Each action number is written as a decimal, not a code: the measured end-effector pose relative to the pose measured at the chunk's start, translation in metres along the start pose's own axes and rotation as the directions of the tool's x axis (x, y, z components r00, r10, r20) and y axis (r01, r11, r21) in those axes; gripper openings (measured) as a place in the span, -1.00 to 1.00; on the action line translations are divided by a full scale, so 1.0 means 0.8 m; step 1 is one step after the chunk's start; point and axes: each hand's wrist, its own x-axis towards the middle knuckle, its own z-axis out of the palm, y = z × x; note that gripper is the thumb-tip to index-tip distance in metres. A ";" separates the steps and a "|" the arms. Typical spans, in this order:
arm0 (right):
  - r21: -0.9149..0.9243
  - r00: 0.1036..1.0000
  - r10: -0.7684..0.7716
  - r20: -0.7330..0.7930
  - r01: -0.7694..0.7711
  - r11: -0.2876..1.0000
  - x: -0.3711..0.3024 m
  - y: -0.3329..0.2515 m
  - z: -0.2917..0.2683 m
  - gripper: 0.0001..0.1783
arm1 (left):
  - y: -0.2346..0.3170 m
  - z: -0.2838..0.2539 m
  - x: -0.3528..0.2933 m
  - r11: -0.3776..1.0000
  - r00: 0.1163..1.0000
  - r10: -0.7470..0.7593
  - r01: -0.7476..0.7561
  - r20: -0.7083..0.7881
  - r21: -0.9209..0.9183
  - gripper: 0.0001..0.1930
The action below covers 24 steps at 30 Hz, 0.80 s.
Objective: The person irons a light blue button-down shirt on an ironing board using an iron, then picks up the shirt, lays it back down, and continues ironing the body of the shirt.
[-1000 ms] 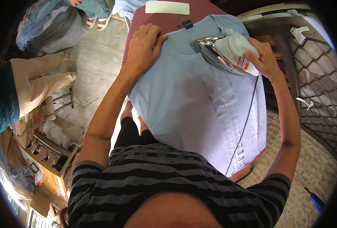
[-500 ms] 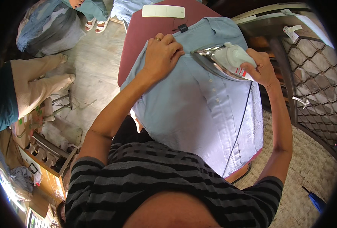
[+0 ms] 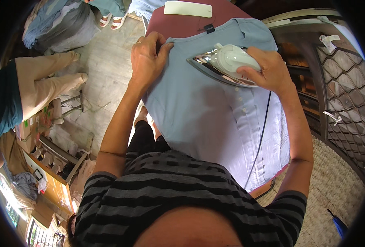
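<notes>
A light blue button-front shirt (image 3: pixel 195 99) lies spread over a maroon ironing board (image 3: pixel 174 25), its dark neck label toward the far end. My right hand (image 3: pixel 269 69) is wrapped round the handle of a white and silver iron (image 3: pixel 232 61). The iron's tip points left, and it rests on the upper part of the shirt. At the shirt's upper left edge, my left hand (image 3: pixel 148 57) has its fingers curled in and its thumb against the cloth, pinching the edge. The fingertips are partly hidden.
The iron's dark cord (image 3: pixel 261 142) runs down across the shirt toward me. A pale flat card (image 3: pixel 188 9) lies on the board's far end. To the right stands a lattice metal gate (image 3: pixel 347 88). Another person's legs (image 3: pixel 52 80) and a large cloth bundle (image 3: pixel 63 29) are at the left.
The iron has slid left across the shirt with my right hand. My left hand has shifted from on top of the cloth to the shirt's left edge.
</notes>
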 end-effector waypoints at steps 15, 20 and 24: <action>-0.081 0.987 0.141 -0.083 -0.147 0.986 0.065 -0.079 0.053 -0.48 | 0.004 -0.085 -0.096 0.964 0.944 -0.266 0.257 0.196 0.069 -0.70; 0.067 0.928 0.363 -0.086 -0.358 0.931 0.044 -0.123 0.077 -0.47 | -0.016 -0.090 -0.103 0.941 0.928 -0.297 0.324 0.224 -0.098 -0.75; 0.101 0.877 0.467 -0.115 -0.457 0.884 0.033 -0.169 0.094 -0.45 | -0.028 -0.100 -0.103 0.907 0.902 -0.266 0.354 0.340 -0.227 -0.81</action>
